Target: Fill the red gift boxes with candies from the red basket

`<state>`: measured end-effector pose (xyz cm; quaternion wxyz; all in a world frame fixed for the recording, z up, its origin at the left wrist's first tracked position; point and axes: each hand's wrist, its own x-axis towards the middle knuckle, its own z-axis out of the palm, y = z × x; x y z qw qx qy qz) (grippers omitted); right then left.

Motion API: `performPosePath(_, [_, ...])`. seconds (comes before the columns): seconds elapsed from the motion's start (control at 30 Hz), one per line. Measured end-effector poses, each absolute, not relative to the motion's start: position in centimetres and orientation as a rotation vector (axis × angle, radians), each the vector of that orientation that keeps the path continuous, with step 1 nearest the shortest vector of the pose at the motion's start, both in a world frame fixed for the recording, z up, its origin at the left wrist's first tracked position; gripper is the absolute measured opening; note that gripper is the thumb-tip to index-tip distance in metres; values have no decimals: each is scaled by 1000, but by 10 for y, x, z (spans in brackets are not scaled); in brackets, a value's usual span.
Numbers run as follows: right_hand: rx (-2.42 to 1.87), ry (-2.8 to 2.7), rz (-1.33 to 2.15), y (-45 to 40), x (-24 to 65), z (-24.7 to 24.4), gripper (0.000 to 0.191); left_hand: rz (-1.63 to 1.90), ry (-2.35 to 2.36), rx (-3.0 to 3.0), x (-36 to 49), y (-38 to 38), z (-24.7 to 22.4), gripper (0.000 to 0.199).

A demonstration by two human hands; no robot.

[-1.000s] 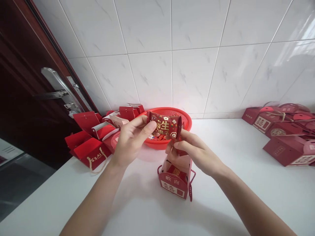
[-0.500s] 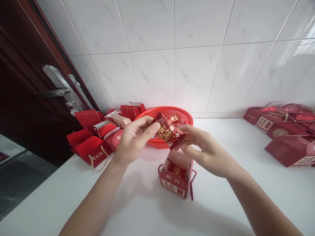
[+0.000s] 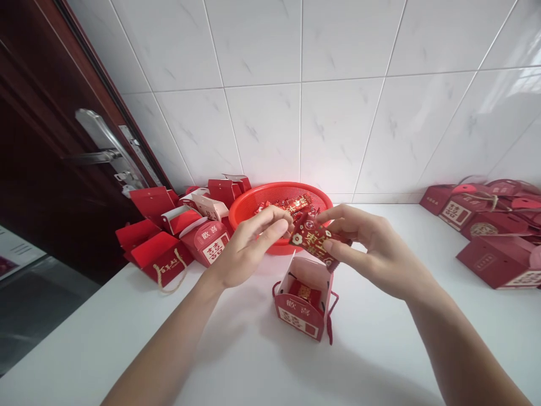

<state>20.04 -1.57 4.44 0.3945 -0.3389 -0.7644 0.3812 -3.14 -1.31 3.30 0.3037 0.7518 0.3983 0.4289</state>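
"Where is the packet (image 3: 313,239)?"
"Above the open box (image 3: 296,316), long axis sloping down rightward."
"Hands?"
"Right hand (image 3: 374,256) is clamped on it; left hand (image 3: 249,245) is at its upper end, grip unclear."

Looks like home: lined at far side with white wall tiles (image 3: 262,127), fitted at left with dark door (image 3: 34,118) and metal handle (image 3: 98,157).

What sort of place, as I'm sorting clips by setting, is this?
Probably a tiled room in a home: a dark door with a metal handle, white wall tiles, and a white tabletop holding red boxes.
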Motion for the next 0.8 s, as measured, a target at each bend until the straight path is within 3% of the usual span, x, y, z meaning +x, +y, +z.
performPosePath(0.23, [-1026,-2071,896,-17,204,43,5,419,1135,2229,-32,-14,36,29])
performPosePath(0.33, [-1044,-2125,898,-18,200,39,7,228,1150,2253,-33,-16,35,20])
performPosePath(0.4, [-1038,-2157,899,-18,196,36,10,180,1182,2247,-35,-17,35,17])
performPosePath(0.67, [-982,-2229,981,-19,185,29,18,215,1050,2167,-39,-16,36,34])
performPosePath(0.8, [-1116,-2403,810,-18,190,28,18,85,1196,2201,-39,-16,37,36])
